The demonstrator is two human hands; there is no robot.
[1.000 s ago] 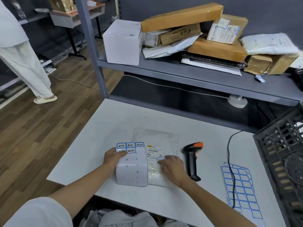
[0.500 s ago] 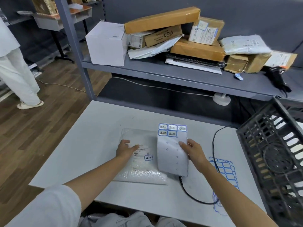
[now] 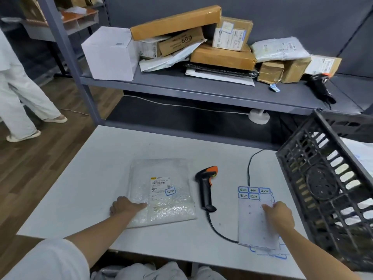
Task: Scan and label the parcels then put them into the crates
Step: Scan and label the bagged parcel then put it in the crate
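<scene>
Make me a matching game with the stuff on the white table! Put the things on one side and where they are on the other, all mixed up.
Things:
1. bubble-wrap parcel
2. scanner
3. sticker sheet
4. black crate

Places:
A. under the right hand
B. at the table's right edge, tipped up
C. under the left hand
D. lying between the parcel and the stickers

Pairs: 1-C, 2-D, 3-A, 4-B

Open table (image 3: 96, 178) lies left and beyond the parcel (image 3: 161, 190). The scanner (image 3: 206, 186) and its cable (image 3: 249, 168) sit between parcel and label sheet (image 3: 254, 221); the tilted crate (image 3: 327, 195) walls off the right edge.
</scene>
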